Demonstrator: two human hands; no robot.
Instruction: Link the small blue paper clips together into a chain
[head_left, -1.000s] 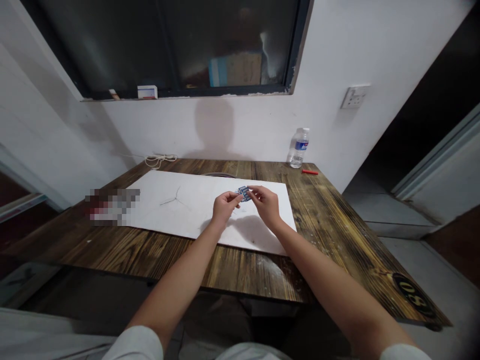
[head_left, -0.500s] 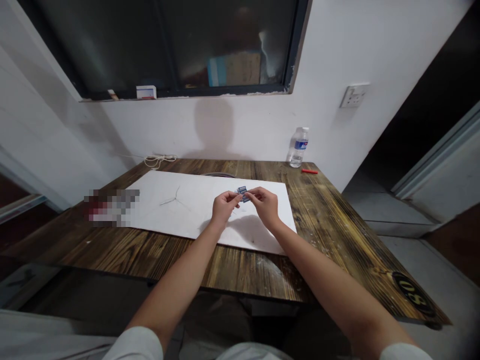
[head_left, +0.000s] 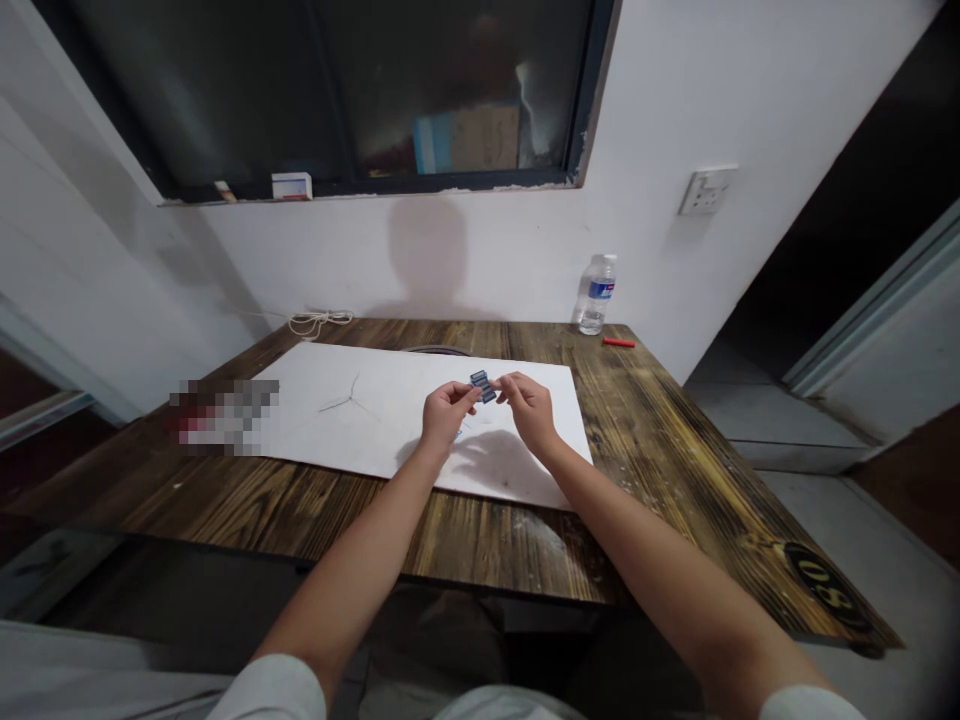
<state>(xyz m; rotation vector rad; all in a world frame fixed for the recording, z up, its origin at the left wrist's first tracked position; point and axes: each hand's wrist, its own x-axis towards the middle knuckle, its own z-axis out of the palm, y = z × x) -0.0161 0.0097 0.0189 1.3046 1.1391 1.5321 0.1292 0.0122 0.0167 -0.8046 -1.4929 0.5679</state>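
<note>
Pinching a small blue-and-white rectangular piece [head_left: 484, 386] between both hands, you hold it up over a white paper sheet [head_left: 360, 430]; it is too small to tell its material. Your left hand [head_left: 448, 415] and right hand [head_left: 531, 410] sit close together with fingers curled, and each thumb and its fingertips press together on one end of the piece, which tilts between them. The sheet lies on a dark scorched-wood table [head_left: 225, 510], with a thin grey three-armed line [head_left: 349, 398] drawn left of your hands. Along the table's back edge, a clear plastic water bottle with a blue label [head_left: 596, 295] stands near a short red stick [head_left: 619, 342], while a coiled white cord [head_left: 319, 322] lies further left. Above, a white wall socket [head_left: 707, 190] is set in the wall, and a small white box [head_left: 291, 186] sits on the sill of a dark window [head_left: 225, 100].
</note>
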